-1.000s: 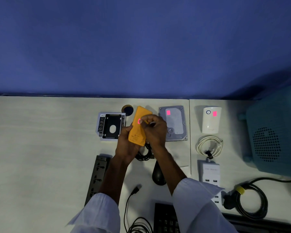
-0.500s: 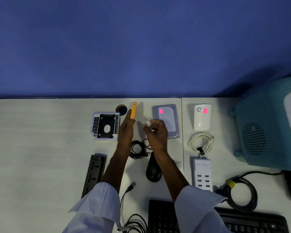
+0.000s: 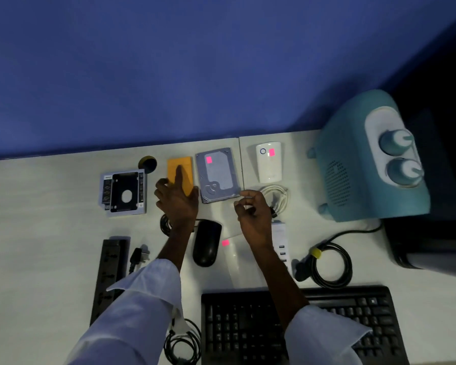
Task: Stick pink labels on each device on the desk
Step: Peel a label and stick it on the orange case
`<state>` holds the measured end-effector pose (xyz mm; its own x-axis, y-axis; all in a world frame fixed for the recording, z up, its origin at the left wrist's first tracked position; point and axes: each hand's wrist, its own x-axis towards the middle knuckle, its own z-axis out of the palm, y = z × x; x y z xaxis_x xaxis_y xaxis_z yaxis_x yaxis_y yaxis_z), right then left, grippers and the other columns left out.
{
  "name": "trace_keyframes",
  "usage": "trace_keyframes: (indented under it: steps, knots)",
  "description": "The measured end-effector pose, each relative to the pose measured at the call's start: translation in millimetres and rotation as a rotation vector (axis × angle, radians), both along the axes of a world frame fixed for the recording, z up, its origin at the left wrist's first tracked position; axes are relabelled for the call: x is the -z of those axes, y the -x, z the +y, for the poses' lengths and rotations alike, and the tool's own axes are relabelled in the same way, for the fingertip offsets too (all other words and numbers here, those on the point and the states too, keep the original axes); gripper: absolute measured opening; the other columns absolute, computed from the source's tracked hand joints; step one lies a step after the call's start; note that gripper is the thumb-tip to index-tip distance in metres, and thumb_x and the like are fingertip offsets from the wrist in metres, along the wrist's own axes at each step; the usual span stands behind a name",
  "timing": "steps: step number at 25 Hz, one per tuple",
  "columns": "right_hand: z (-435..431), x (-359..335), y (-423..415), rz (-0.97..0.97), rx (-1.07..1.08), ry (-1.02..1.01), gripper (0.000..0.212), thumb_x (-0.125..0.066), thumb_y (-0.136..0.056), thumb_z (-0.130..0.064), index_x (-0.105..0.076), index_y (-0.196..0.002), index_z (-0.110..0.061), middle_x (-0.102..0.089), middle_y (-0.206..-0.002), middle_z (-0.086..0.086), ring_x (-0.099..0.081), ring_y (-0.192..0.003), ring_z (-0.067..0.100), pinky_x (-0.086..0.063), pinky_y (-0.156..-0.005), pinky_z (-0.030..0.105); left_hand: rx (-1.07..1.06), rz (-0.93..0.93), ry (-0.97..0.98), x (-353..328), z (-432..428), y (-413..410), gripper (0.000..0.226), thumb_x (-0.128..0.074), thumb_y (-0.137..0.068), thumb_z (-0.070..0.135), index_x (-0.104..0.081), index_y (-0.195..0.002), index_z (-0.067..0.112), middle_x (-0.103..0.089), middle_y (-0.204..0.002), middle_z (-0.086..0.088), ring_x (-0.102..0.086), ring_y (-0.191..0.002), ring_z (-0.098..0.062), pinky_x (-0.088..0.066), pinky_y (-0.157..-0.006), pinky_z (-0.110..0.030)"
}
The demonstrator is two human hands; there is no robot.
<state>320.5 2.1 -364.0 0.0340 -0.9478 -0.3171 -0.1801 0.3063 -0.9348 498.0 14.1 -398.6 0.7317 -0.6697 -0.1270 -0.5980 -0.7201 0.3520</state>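
Observation:
An orange device (image 3: 181, 164) lies flat at the back of the desk. My left hand (image 3: 178, 204) grips its near end, with the index finger stretched along its top. No pink label shows on its visible face. The grey hard drive (image 3: 217, 177) and the white device (image 3: 269, 162) each carry a pink label. My right hand (image 3: 254, 214) hovers by the hard drive's near right corner, fingers loosely curled and nothing visible in them. A clear sheet (image 3: 234, 256) with one pink label (image 3: 225, 242) lies beside the black mouse (image 3: 206, 242). The drive caddy (image 3: 124, 192) shows no label.
A black power strip (image 3: 108, 270) lies at the left and a black keyboard (image 3: 327, 325) at the front. A white USB charger (image 3: 281, 238), a white cable (image 3: 277, 197) and a black cable coil (image 3: 329, 264) sit to the right. A teal appliance (image 3: 353, 167) stands far right.
The orange device, held up and pressed by both hands, then turned on edge, now lies flat under my left hand. My right hand has drawn away to the right.

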Motion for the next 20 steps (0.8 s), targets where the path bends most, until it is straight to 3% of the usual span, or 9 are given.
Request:
trace_keyframes:
  steps: [3, 6, 9, 11, 13, 17, 20]
  knots:
    - [14.8, 1.2, 20.1, 0.039, -0.02, 0.013, 0.024, -0.066, -0.082, 0.008, -0.064, -0.1, -0.007, -0.063, -0.08, -0.008, -0.059, -0.073, 0.002, -0.046, -0.069, 0.011, 0.008, -0.009, 0.019, 1.3, 1.3, -1.4, 0.075, -0.07, -0.079, 0.046, -0.037, -0.144, 0.032, -0.039, -0.129, -0.02, -0.043, -0.112, -0.041, -0.044, -0.082, -0.051]
    - [32.9, 8.1, 33.9, 0.205, -0.197, 0.043, 0.028, -0.07, -0.08, 0.0, -0.065, -0.103, -0.015, -0.065, -0.088, -0.004, -0.061, -0.079, 0.004, -0.051, -0.076, 0.021, -0.002, 0.029, 0.082, -6.1, 7.5, -3.5, 0.072, -0.073, -0.078, 0.04, -0.044, -0.141, 0.023, -0.041, -0.132, -0.021, -0.043, -0.116, -0.044, -0.043, -0.087, -0.051]
    - [50.5, 9.6, 40.5, 0.38, -0.409, 0.131, 0.042, -0.072, -0.078, -0.007, -0.063, -0.116, -0.018, -0.064, -0.114, -0.003, -0.063, -0.101, 0.012, -0.053, -0.09, 0.032, 0.019, -0.014, 0.202, -21.9, 27.9, 18.2, 0.057, -0.07, -0.078, 0.031, -0.053, -0.132, 0.021, -0.045, -0.134, -0.014, -0.047, -0.117, -0.037, -0.041, -0.09, -0.046]
    - [58.3, 6.0, 42.3, 0.549, -0.58, 0.16, 0.053, -0.072, -0.078, -0.009, -0.057, -0.128, -0.019, -0.056, -0.132, 0.0, -0.06, -0.115, 0.02, -0.052, -0.095, 0.037, 0.166, -0.034, 0.277, -29.6, 50.6, 42.6, 0.044, -0.068, -0.079, 0.03, -0.06, -0.122, 0.022, -0.051, -0.129, -0.008, -0.05, -0.116, -0.029, -0.042, -0.091, -0.042]
    - [65.1, 2.8, 43.9, 0.726, -0.699, 0.186, 0.059, -0.072, -0.081, -0.013, -0.05, -0.135, -0.021, -0.049, -0.142, 0.0, -0.06, -0.118, 0.024, -0.054, -0.091, 0.039, 0.351, -0.024, 0.286, -28.6, 78.1, 64.9, 0.039, -0.069, -0.076, 0.031, -0.063, -0.114, 0.022, -0.058, -0.122, -0.003, -0.053, -0.113, -0.025, -0.043, -0.091, -0.042]
    - [71.8, 3.9, 43.8, 0.802, -0.736, 0.186, 0.059, -0.07, -0.082, -0.015, -0.047, -0.136, -0.02, -0.049, -0.138, 0.004, -0.059, -0.116, 0.027, -0.055, -0.086, 0.04, 0.527, -0.047, 0.158, -14.0, 123.0, 94.4, 0.054, -0.072, -0.073, 0.04, -0.06, -0.122, 0.021, -0.053, -0.133, -0.002, -0.048, -0.125, -0.024, -0.04, -0.094, -0.043]
    - [71.7, 9.0, 47.3, 0.71, -0.683, 0.185, 0.048, -0.072, -0.078, -0.011, -0.06, -0.124, -0.016, -0.058, -0.125, 0.008, -0.062, -0.111, 0.028, -0.054, -0.088, 0.038, 0.534, -0.037, 0.131, -13.3, 133.0, 99.5, 0.06, -0.073, -0.074, 0.041, -0.056, -0.128, 0.023, -0.046, -0.143, 0.0, -0.039, -0.136, -0.022, -0.033, -0.1, -0.042]
